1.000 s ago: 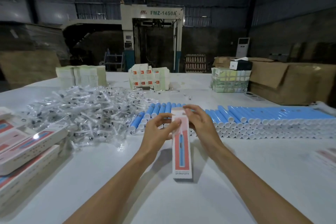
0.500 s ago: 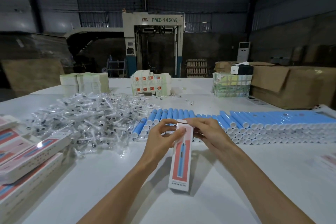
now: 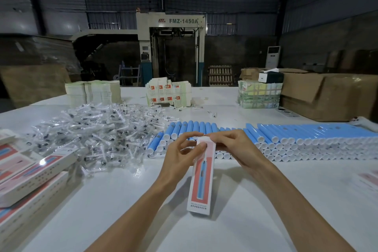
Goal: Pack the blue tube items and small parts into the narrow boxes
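At table (image 3: 276, 210) centre I see narrow box (image 3: 201, 182), long axis pointing away toward blue tubes (image 3: 306, 132); left hand (image 3: 180, 154), right hand (image 3: 235, 147) both pinch far end.

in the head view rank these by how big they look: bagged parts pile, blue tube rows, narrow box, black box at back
1. bagged parts pile and blue tube rows: alike, cannot rank.
2. narrow box, near the camera, which enlarges it.
3. black box, far back, so true size is unsure.
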Demonstrator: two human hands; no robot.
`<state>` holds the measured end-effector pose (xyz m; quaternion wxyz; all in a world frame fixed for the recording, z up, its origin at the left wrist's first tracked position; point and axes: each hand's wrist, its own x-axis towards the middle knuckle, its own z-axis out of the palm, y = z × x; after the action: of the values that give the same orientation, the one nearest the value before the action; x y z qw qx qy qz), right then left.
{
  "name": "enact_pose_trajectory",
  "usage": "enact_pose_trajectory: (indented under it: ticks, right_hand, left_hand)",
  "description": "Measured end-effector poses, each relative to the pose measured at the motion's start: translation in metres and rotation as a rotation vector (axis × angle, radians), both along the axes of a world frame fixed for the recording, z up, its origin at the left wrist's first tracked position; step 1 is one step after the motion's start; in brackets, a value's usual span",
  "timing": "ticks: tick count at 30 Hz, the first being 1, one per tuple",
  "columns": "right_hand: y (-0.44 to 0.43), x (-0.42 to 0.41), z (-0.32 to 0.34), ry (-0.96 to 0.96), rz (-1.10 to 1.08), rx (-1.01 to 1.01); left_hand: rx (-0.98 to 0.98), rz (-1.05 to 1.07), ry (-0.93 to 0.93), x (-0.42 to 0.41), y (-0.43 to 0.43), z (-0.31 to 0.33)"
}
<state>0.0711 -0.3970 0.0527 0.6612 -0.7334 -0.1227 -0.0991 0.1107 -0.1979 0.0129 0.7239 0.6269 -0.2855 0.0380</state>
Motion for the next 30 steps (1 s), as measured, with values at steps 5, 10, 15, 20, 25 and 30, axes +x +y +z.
enact_pose_trajectory:
  ticks: [5, 10, 15, 20, 25, 30]
  right_hand:
    - [0.003, -0.004, -0.002, -0.111, -0.027, -0.189]
    - [0.011, -0.001, -0.009, -0.158, -0.09, -0.172]
    - [0.038, 0.002, -0.025, -0.141, -0.431, -0.444]
    - [0.059, 0.004, -0.048, -0.351, -0.475, -0.943]
    - [0.03, -0.012, -0.041, -0.334, -0.524, -0.882]
    - [-0.068, -0.061, -0.041, -0.167, -0.681, -0.965]
  left_hand:
    - [-0.017, 0.035, -0.004, 0.002, 0.004, 0.002]
    - [-0.034, 0.068, 0.01, 0.004, 0.002, -0.001]
    - [-0.203, 0.216, 0.137, 0.013, -0.003, -0.001]
    - [-0.277, 0.24, 0.213, 0.014, -0.004, -0.002]
    - [-0.101, 0.105, 0.132, 0.012, -0.007, -0.01]
    - [0.342, 0.184, -0.357, 0.001, -0.019, -0.027]
